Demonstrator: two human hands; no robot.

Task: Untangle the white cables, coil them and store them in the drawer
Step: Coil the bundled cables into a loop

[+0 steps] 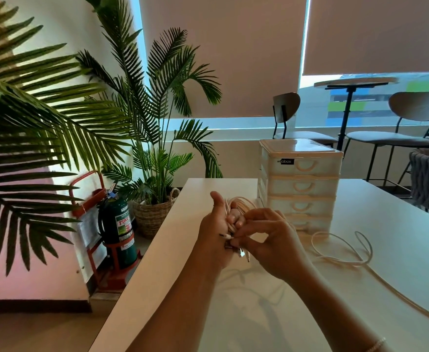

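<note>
Drawer unit (300, 182) top label: "…abox". Extinguisher (118, 231) label: "FIRE", rest unreadable.

left hand (214, 231) | right hand (272, 240) | bare forearms | beaded bracelet (374, 346) on right wrist

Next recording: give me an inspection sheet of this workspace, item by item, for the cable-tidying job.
Surface: white table, cable shadows near the front.
Job's things: coiled white cable bundle held above the table; cream drawer unit, all visible drawers closed.
Clutter: nothing seen.
Grippers: left hand grips the bundle; right hand pinches a cable end near the plugs.
Cables: loose white cable looped on the table right of the hands, trailing toward the front right edge.
Surroundings: palm plants, fire extinguisher, chairs and round table by the window.
</note>
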